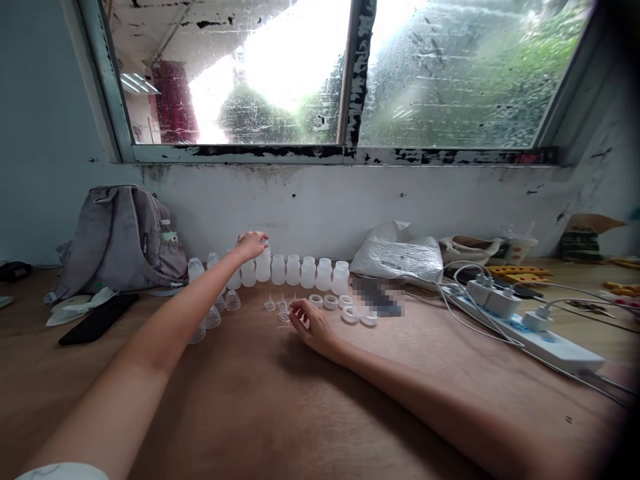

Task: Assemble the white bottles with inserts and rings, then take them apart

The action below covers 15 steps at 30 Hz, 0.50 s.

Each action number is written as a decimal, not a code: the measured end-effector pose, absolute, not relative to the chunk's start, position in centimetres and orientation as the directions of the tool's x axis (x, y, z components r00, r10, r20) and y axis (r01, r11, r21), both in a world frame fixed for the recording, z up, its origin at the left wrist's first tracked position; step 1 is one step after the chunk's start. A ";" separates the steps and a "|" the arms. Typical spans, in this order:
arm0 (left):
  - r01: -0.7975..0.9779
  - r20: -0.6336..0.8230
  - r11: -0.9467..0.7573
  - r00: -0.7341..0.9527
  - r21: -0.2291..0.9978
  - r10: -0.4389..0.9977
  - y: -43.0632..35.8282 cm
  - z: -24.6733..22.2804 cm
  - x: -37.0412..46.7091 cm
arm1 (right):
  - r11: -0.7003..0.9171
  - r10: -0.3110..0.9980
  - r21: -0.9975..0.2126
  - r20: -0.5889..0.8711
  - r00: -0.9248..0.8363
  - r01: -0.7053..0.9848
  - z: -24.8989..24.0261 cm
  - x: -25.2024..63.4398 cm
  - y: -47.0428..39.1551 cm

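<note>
Left hand [251,244] clasps a bottle [263,265] mid-frame; right hand [311,325] pinches a nozzle [284,315]. Best steady the bottle upright.

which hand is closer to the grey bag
Left. The left hand sits on top of a bottle in the row by the wall, a short way right of the grey bag. The right hand rests on the table among small parts, farther right and nearer the person.
</note>
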<state>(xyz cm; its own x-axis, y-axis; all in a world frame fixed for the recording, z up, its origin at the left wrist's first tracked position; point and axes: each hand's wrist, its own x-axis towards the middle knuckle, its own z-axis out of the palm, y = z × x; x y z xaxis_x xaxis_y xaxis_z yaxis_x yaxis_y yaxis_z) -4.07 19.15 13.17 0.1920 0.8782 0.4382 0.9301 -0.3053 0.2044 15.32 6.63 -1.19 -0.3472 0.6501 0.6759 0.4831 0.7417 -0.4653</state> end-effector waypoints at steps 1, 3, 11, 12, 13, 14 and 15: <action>0.934 0.440 -0.294 0.182 0.201 0.880 19.6 12.6 -4.0 | 0.740 0.651 -0.461 0.675 -0.348 0.490 -1.2 15.4 6.6; 0.941 0.446 -0.274 0.162 0.198 0.880 20.4 11.4 -4.0 | 0.741 0.650 -0.460 0.674 -0.352 0.489 -1.1 15.4 6.5; 0.957 0.469 -0.208 0.092 0.201 0.878 21.8 8.9 -4.4 | 0.745 0.647 -0.455 0.672 -0.362 0.487 -0.9 15.3 6.4; 0.958 0.471 -0.202 0.086 0.202 0.878 21.8 8.8 -4.4 | 0.743 0.649 -0.454 0.669 -0.363 0.491 -0.8 15.3 6.4; 0.959 0.472 -0.199 0.084 0.201 0.878 21.9 8.7 -4.4 | 0.741 0.651 -0.454 0.665 -0.365 0.494 -0.8 15.3 6.4; 0.960 0.473 -0.198 0.083 0.200 0.877 21.9 8.7 -4.4 | 0.739 0.653 -0.454 0.662 -0.367 0.497 -0.8 15.3 6.4; 0.960 0.474 -0.198 0.083 0.199 0.877 21.9 8.6 -4.3 | 0.738 0.655 -0.454 0.659 -0.369 0.499 -0.8 15.2 6.4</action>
